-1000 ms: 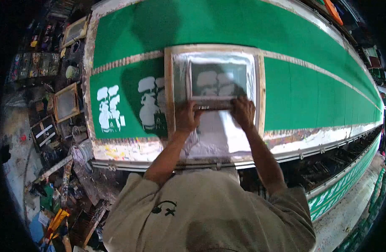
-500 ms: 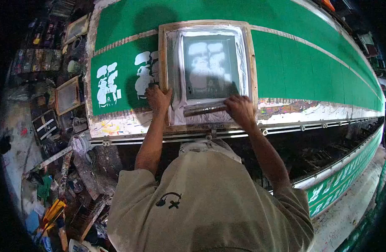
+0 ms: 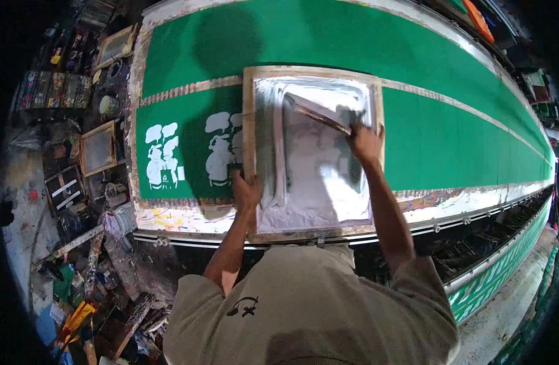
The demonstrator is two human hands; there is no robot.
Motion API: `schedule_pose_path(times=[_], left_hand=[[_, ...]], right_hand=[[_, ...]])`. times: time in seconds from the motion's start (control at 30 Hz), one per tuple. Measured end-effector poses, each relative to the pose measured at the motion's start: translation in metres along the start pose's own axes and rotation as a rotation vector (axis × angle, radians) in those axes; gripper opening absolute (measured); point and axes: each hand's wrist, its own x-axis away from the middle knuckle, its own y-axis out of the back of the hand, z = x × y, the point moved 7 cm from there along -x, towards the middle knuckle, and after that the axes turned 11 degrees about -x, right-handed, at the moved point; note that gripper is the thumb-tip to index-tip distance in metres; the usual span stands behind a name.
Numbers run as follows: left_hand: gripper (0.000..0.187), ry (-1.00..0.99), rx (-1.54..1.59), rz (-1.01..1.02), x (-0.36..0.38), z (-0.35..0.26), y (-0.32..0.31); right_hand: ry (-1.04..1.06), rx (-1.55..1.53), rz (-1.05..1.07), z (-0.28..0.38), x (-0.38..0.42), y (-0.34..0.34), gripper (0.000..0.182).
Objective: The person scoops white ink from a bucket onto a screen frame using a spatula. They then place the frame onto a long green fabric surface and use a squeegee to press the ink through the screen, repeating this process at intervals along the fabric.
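A wooden-framed printing screen point(image 3: 250, 121) lies on green fabric point(image 3: 450, 134), with white ink smeared over its mesh. My right hand point(image 3: 366, 146) is closed on the right end of a squeegee point(image 3: 316, 114), which sits slantwise across the upper part of the mesh. My left hand point(image 3: 246, 190) grips the left side of the frame near its lower corner. White figure prints point(image 3: 163, 158) show on the fabric to the left, the nearer one point(image 3: 218, 152) partly covered by the frame and shadow.
A metal rail point(image 3: 188, 242) with small round fittings runs along the table's near edge. Smaller framed screens point(image 3: 99, 149) stand at the left beside a cluttered floor. More printed green fabric point(image 3: 504, 258) lies at the lower right.
My right hand has carried the squeegee from the near end of the screen to its far part, and more white ink covers the mesh. The view has shifted; my left hand stays at the frame.
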Motion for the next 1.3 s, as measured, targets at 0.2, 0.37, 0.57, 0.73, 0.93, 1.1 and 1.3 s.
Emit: schedule_pose_path(times=[0.2, 0.37, 0.57, 0.73, 0.93, 1.1, 1.3], left_hand=[[0.044, -0.133, 0.093, -0.11, 0.02, -0.063, -0.03], [0.044, -0.119, 0.099, -0.095, 0.062, -0.186, -0.146], [0.052, -0.25, -0.06, -0.135, 0.106, -0.192, -0.191], [0.062, -0.438, -0.399, -0.103, 0.107, -0.204, -0.17], [0.054, -0.717, 0.111, -0.039, 0.095, -0.314, -0.159], [0.043, -0.885, -0.028, 0.139, -0.052, -0.421, -0.196], [0.042, -0.781, -0.038, -0.121, 0.042, -0.345, -0.22]], right_hand=[[-0.081, -1.725, -0.238, -0.215, 0.123, -0.083, 0.038], [-0.135, -1.423, -0.278, -0.351, 0.075, 0.003, 0.023], [-0.335, -1.268, -0.253, -0.426, 0.13, -0.009, 0.029], [-0.234, -1.182, -0.295, -0.403, 0.149, -0.007, 0.022], [0.266, -0.293, -0.44, -0.276, 0.125, 0.043, 0.037], [0.332, -0.096, -0.094, -0.228, -0.116, 0.107, 0.02], [0.421, -0.251, -0.386, -0.235, -0.001, 0.054, 0.019]])
